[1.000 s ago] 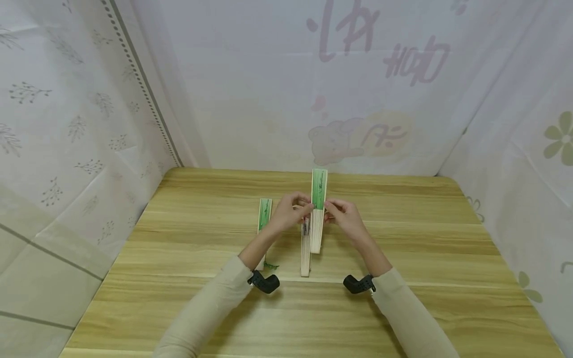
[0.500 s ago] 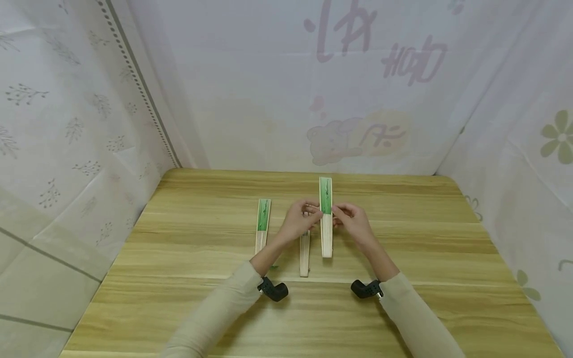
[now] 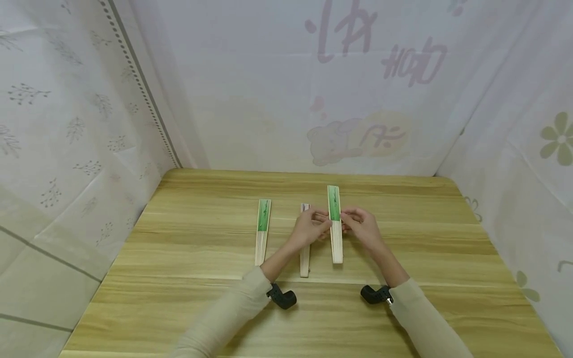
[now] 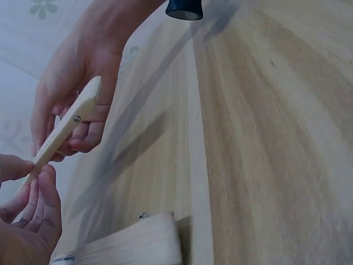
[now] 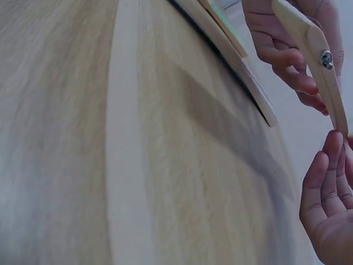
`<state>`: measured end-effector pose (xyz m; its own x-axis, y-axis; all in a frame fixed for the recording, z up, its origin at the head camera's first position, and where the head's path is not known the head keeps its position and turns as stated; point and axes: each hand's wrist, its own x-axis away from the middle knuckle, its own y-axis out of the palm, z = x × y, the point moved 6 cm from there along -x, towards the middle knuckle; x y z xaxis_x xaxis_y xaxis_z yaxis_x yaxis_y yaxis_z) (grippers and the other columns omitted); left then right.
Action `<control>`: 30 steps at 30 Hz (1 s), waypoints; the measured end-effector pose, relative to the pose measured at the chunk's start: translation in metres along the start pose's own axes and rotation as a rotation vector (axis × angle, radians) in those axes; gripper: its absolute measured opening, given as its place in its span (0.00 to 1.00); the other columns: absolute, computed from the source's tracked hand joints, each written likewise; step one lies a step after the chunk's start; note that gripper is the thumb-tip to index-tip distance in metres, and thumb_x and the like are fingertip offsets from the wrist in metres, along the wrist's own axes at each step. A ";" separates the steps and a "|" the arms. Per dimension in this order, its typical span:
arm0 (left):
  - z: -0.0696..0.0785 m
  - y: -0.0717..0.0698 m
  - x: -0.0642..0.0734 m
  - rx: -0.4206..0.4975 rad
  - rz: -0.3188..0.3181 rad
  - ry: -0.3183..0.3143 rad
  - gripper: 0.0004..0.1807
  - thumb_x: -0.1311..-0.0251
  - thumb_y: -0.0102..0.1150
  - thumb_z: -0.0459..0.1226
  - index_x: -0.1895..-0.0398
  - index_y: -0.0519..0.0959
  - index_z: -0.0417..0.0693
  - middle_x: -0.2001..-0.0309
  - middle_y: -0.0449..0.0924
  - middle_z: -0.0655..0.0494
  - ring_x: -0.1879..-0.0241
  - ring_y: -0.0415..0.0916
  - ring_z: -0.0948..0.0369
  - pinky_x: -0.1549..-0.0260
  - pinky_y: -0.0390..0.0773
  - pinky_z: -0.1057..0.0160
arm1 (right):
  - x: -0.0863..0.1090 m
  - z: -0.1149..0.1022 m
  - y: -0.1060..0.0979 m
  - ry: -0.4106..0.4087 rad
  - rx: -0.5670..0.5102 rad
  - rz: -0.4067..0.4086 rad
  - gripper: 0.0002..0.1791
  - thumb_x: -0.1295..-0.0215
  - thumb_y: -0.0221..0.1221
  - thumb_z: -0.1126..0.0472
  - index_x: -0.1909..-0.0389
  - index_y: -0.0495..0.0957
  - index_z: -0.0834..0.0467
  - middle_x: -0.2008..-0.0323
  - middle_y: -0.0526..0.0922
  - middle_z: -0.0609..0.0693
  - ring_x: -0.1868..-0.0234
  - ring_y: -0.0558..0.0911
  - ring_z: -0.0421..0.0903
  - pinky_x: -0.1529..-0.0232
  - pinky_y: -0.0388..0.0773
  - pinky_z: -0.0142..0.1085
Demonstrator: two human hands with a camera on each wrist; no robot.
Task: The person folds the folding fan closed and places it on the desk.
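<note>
Between my two hands is a folded hand fan [image 3: 335,238] with a green printed top and pale wooden ribs, held raised over the table. My left hand [image 3: 310,229] pinches its left edge between thumb and fingers, and my right hand [image 3: 366,229] pinches the right edge. The left wrist view shows the narrow base of this fan [image 4: 66,124] with a metal rivet. Beneath my left hand lies a second folded fan [image 3: 305,261], partly covered by that hand. Further left is a third folded fan [image 3: 264,219] with a green top, its lower end by my left sleeve.
All of this is on a wood-grain table [image 3: 215,308]. Patterned cloth [image 3: 250,99] hangs behind it and on both sides. A dark wrist camera [image 3: 283,297] sits on my left wrist, another dark wrist camera [image 3: 376,294] on my right.
Both hands have moved right and slightly nearer with the held fan, away from above the middle fan. More of the middle fan's top shows now. The two fans on the table have stayed put.
</note>
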<state>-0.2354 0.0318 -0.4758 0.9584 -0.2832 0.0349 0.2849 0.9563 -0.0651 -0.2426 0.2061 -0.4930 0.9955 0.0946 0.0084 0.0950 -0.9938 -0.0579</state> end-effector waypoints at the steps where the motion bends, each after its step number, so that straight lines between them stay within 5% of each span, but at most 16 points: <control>1: -0.001 0.002 0.000 0.000 -0.002 -0.007 0.16 0.33 0.63 0.27 0.45 0.74 0.30 0.58 0.81 0.43 0.65 0.85 0.44 0.65 0.86 0.48 | 0.001 0.001 -0.002 0.001 0.007 -0.001 0.17 0.26 0.61 0.62 0.47 0.76 0.73 0.62 0.83 0.57 0.67 0.82 0.45 0.63 0.83 0.35; 17: -0.005 0.018 0.002 -0.026 0.013 -0.005 0.16 0.35 0.66 0.27 0.47 0.76 0.32 0.61 0.82 0.48 0.70 0.85 0.50 0.72 0.86 0.53 | 0.019 0.005 -0.018 -0.034 0.034 -0.123 0.21 0.29 0.63 0.65 0.42 0.73 0.72 0.56 0.82 0.62 0.63 0.85 0.47 0.58 0.84 0.41; 30: -0.012 0.034 0.006 -0.033 0.009 0.031 0.14 0.36 0.67 0.27 0.49 0.78 0.34 0.65 0.84 0.51 0.75 0.85 0.55 0.77 0.85 0.56 | 0.031 0.011 -0.032 -0.049 0.071 -0.141 0.21 0.28 0.63 0.65 0.41 0.72 0.73 0.55 0.83 0.64 0.61 0.86 0.46 0.57 0.84 0.40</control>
<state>-0.2200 0.0620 -0.4896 0.9607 -0.2775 0.0034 0.2765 0.9560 -0.0978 -0.2150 0.2413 -0.5014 0.9710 0.2377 -0.0271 0.2324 -0.9640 -0.1296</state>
